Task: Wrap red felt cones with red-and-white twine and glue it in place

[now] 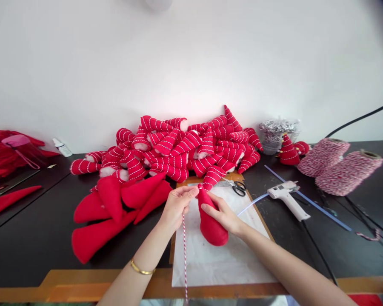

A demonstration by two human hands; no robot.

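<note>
My right hand [227,212] is wrapped around a plain red felt cone [212,231], stuffed-looking and round at its lower end, its narrow tip pointing away from me. At that tip, the fingers of my left hand [175,206] pinch a red-and-white twisted cord [184,250], which hangs down past the table's front edge. A small white spot shows at the tip, beside my left fingertips. Under both hands lies a white sheet [242,263]. More plain red felt cones [95,233] are piled left of my left hand.
Cord-wrapped red cones [169,161] form a heap against the wall. Scissors [239,188] lie at the sheet's far edge. To the right are a white glue gun [287,195], glue sticks [325,210], two cord spools [347,174] and a tub of silvery bits [271,138].
</note>
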